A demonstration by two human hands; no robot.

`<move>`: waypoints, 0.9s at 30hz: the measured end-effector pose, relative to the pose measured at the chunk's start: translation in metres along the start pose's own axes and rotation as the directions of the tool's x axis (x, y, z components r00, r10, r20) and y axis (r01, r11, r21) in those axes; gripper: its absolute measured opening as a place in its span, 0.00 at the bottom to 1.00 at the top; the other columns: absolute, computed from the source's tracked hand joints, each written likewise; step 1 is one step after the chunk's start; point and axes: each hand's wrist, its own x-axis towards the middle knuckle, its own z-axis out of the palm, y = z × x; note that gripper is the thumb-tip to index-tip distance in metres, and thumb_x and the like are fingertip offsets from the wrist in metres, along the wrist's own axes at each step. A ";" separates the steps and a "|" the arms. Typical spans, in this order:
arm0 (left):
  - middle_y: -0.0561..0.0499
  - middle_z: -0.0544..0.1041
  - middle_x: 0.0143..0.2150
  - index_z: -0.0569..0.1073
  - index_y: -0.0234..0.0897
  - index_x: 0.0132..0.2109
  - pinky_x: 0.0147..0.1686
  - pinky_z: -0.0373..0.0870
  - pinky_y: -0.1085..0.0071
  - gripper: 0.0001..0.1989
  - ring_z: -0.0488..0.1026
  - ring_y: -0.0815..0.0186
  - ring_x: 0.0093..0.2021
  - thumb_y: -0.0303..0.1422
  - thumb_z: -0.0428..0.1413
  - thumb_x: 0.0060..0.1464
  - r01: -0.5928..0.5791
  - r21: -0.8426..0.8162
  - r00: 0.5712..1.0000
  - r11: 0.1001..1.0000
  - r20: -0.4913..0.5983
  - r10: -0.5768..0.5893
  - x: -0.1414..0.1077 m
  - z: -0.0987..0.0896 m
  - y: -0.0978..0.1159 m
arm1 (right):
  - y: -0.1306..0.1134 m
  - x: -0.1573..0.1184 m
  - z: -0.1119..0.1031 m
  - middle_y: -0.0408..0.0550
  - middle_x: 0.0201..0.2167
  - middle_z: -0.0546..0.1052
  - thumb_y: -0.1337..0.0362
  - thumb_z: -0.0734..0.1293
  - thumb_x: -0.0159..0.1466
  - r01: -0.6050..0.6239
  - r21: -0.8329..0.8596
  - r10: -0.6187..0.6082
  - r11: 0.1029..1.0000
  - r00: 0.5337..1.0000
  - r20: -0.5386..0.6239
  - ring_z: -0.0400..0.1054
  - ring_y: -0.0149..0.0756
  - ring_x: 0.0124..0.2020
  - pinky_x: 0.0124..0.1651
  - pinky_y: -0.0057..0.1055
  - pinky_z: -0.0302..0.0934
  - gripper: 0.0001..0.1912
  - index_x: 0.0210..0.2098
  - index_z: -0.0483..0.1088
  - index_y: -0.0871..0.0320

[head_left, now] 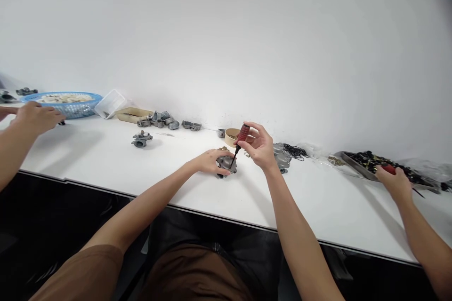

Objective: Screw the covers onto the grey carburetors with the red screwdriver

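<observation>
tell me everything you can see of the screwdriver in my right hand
The screwdriver has a dark red handle that looks ridged, and a thin, dark shaft, seemingly metal. It is tilted, handle up and leaning right in view, tip down at the grey part. The right hand's fingers grip the handle. The tip's shape is too small to tell.

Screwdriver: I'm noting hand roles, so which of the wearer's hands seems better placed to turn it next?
Right, I'd judge: the right hand grips the screwdriver by its handle, tip pointing down at the metal part. The left hand holds that part, so it seems better left there.
</observation>
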 end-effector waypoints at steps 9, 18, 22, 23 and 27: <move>0.44 0.74 0.63 0.74 0.46 0.62 0.61 0.69 0.59 0.27 0.72 0.54 0.61 0.42 0.66 0.57 -0.056 -0.052 0.998 0.997 0.030 0.058 -0.003 -0.005 0.008 | 0.022 0.009 -0.037 0.52 0.51 0.78 0.55 0.69 0.68 -0.157 -0.377 0.029 0.913 0.946 -0.324 0.77 0.39 0.43 0.49 0.40 0.75 0.34 0.68 0.54 0.49; 0.45 0.71 0.66 0.73 0.49 0.64 0.65 0.66 0.55 0.27 0.68 0.52 0.66 0.43 0.64 0.59 -0.112 -0.091 0.992 0.990 0.052 0.117 -0.005 -0.009 0.013 | 0.102 -0.015 -0.047 0.51 0.49 0.78 0.57 0.68 0.71 -0.388 -0.734 0.486 0.557 0.869 -0.091 0.75 0.37 0.46 0.50 0.41 0.73 0.15 0.51 0.73 0.60; 0.49 0.73 0.64 0.73 0.52 0.62 0.64 0.68 0.57 0.26 0.69 0.54 0.65 0.45 0.64 0.58 -0.085 -0.109 0.995 0.990 0.047 0.091 -0.004 -0.009 0.015 | 0.117 -0.018 -0.041 0.52 0.53 0.76 0.57 0.68 0.72 -0.380 -0.782 0.540 0.494 0.839 -0.066 0.74 0.40 0.50 0.53 0.43 0.73 0.16 0.54 0.72 0.59; 0.48 0.74 0.64 0.73 0.50 0.62 0.64 0.68 0.58 0.26 0.69 0.54 0.65 0.45 0.64 0.57 -0.075 -0.114 0.996 0.991 0.041 0.080 -0.004 -0.009 0.014 | 0.117 -0.017 -0.041 0.52 0.53 0.76 0.57 0.68 0.72 -0.375 -0.787 0.544 0.490 0.837 -0.061 0.74 0.40 0.50 0.53 0.43 0.73 0.16 0.54 0.72 0.59; 0.49 0.77 0.60 0.74 0.47 0.60 0.62 0.70 0.59 0.25 0.70 0.55 0.64 0.46 0.62 0.58 -0.046 -0.120 0.999 0.992 0.021 0.049 -0.005 -0.009 0.008 | 0.103 -0.014 -0.040 0.52 0.52 0.77 0.56 0.68 0.71 -0.357 -0.779 0.500 0.515 0.864 -0.065 0.74 0.39 0.49 0.53 0.44 0.72 0.16 0.53 0.73 0.59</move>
